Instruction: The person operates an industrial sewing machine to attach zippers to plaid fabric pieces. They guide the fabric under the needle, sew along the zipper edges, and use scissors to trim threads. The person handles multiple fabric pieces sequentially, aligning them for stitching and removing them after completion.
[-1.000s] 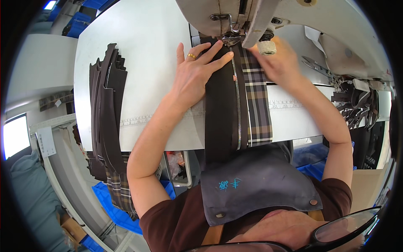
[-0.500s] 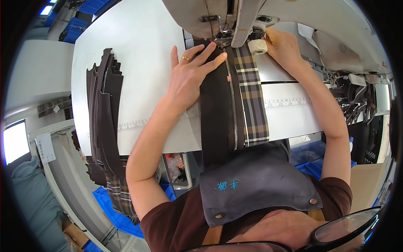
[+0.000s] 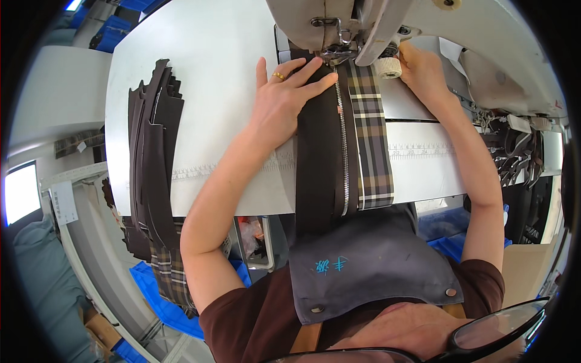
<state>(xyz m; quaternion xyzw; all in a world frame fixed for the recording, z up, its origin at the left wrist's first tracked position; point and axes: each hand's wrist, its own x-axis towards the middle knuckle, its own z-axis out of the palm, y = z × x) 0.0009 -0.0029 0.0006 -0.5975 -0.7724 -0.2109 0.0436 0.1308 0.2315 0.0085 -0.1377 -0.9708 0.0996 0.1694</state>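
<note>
My left hand lies spread on a dark brown fabric strip, its fingertips close to the presser foot of a sewing machine. A metal zipper runs lengthwise along the strip and ends up under the foot. To its right lies a plaid fabric strip, partly beneath the machine head. My right hand is beside a white ribbed knob at the machine's right; its fingers are curled and largely hidden behind the knob, so what they hold cannot be seen.
A stack of dark fabric strips lies on the left of the white table, hanging over its front edge above a blue bin. Printed ruler marks cross the tabletop. Dark straps hang at the right.
The whole view has shifted, so machine, fabric and hands appear a little farther right. Both hands keep nearly the same places relative to the machine and the strip.
</note>
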